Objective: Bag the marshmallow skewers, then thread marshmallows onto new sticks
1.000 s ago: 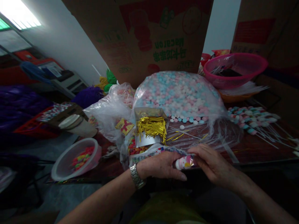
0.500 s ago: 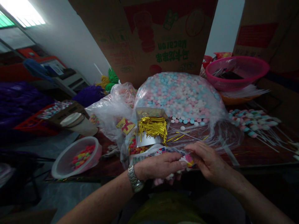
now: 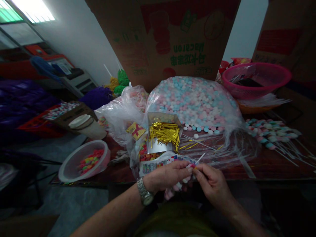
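The candy skewer (image 3: 176,187) is located between the two hands, at the near edge of the table (image 3: 276,164). Its pink and white pieces show below the left hand (image 3: 165,176); its white stick (image 3: 200,158) projects up and to the right from the point where the fingertips of both hands meet.

The left hand is palm down, with thumb and fingers pinching the skewer near the stick. A metal-band watch (image 3: 144,192) is on the left wrist. The right hand (image 3: 209,180) reaches in from the right with fingers curled, thumb and forefinger pinching at the same point. Both forearms angle inward from the lower corners.

A printed wrapper sheet (image 3: 150,166) lies just beyond the left hand. Behind it, an open tray (image 3: 155,146) contains gold twist ties (image 3: 164,131). A large clear bag (image 3: 192,102) behind the tray contains pink, blue and white round candies.

At left, a translucent basin (image 3: 64,167) contains red, yellow and green candies (image 3: 91,159). At far right, a pink basket (image 3: 271,86) contains a dark item, not identifiable. Finished-looking skewers (image 3: 274,130) lie piled below that basket, sticks pointing right.
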A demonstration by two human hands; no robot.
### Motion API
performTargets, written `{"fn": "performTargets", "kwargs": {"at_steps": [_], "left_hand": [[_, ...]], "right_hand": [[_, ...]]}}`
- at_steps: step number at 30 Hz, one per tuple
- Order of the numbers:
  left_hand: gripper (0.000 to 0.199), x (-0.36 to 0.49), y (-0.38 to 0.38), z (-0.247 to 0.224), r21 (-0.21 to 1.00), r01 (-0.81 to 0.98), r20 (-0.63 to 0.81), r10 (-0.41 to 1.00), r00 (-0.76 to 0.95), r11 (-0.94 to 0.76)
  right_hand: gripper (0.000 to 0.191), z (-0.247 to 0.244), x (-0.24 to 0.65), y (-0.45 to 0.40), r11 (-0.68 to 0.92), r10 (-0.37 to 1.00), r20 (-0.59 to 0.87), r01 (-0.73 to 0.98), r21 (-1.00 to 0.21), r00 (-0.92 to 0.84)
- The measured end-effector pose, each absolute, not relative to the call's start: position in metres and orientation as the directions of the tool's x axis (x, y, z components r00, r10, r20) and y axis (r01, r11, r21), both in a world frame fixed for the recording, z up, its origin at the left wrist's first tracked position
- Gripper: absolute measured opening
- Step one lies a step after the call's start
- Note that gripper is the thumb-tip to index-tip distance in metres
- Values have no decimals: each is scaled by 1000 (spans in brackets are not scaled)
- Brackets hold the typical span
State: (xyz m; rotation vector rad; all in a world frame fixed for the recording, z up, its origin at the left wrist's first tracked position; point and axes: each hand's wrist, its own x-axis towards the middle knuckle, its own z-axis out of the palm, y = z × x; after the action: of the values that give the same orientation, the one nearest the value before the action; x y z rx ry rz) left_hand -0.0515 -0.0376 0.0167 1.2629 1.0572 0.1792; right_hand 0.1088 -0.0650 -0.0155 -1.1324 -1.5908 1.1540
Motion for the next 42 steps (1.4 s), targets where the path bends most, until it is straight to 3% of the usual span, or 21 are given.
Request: {"fn": "performTargets", "kwargs": {"at_steps": [3, 5, 6, 7, 9, 11, 12, 14, 17, 19, 21, 22, 24, 26, 27, 29, 30, 31, 34, 37, 42], "left_hand": [[35, -56, -34, 24, 832, 375, -551, 539, 637, 408], [34, -59, -34, 29, 837, 388, -546, 548, 634, 385], [32, -59, -35, 31, 841, 405, -541, 570, 619, 358], [31, -60, -36, 32, 842, 425, -536, 600, 594, 332], [30, -59, -38, 30, 853, 444, -501, 665, 554, 273], [29, -56, -40, 25, 885, 424, -421, 718, 555, 191], [28, -54, -41, 23, 901, 409, -377, 732, 567, 147], [23, -52, -41, 19, 920, 384, -315, 733, 603, 79], [27, -54, -41, 20, 912, 405, -350, 640, 684, 65], [29, -58, -42, 24, 882, 472, -386, 547, 743, -19], [23, -62, -46, 28, 791, 553, -346, 556, 756, -260], [17, -63, -48, 30, 695, 590, -277, 605, 747, -411], [6, -64, -55, 32, 430, 632, -93, 664, 742, -645], [11, -66, -60, 33, 260, 627, 40, 657, 753, -735], [14, -67, -61, 32, 250, 622, 82, 656, 750, -742], [18, -71, -60, 31, 367, 650, 164, 734, 659, -666], [20, -73, -58, 30, 485, 662, 189, 808, 558, -571], [20, -75, -55, 29, 626, 646, 179, 887, 426, -437], [19, -77, -46, 28, 929, 361, -100, 994, 31, 83], [24, -77, -43, 30, 905, 22, -416, 896, -154, 424], [30, -75, -42, 29, 832, -109, -555, 813, -175, 544]], "right_hand": [[31, -10, 109, -58, -76, 959, -97, 89, -993, -265], [35, -6, 115, -52, -283, 903, -277, 31, -959, -327], [35, -4, 119, -50, -298, 906, -294, 32, -954, -305], [34, -1, 123, -49, -227, 942, -236, 66, -972, -239], [25, 6, 131, -49, 134, 989, 109, 284, -950, -103], [20, 10, 136, -52, 536, 839, 479, 550, -640, -260], [27, 10, 137, -54, 679, 720, 547, 600, -424, -427], [36, 6, 136, -57, 824, 522, 510, 558, -96, -684], [34, -7, 131, -61, 876, 405, 439, 478, 65, -802], [30, -16, 128, -65, 880, 441, 392, 474, -14, -807], [28, -22, 124, -70, 810, 584, 315, 509, -293, -748], [29, -24, 122, -73, 695, 679, 224, 514, -503, -699], [34, -24, 118, -75, 264, 760, -80, 419, -869, -645], [38, -20, 117, -67, -171, 635, -316, 271, -947, -705], [40, -18, 118, -59, -249, 581, -339, 235, -940, -740], [41, -16, 122, -33, -46, 643, -277, 324, -945, -714], [39, -18, 123, -17, 143, 719, -204, 429, -892, -664], [36, -21, 123, -1, 323, 806, -99, 574, -752, -584], [20, -39, 119, 38, 425, 879, 44, 738, -524, -475], [19, -57, 112, 52, 448, 879, 71, 767, -460, -471], [15, -62, 119, 48, 447, 891, 153, 766, -462, -427]]}}
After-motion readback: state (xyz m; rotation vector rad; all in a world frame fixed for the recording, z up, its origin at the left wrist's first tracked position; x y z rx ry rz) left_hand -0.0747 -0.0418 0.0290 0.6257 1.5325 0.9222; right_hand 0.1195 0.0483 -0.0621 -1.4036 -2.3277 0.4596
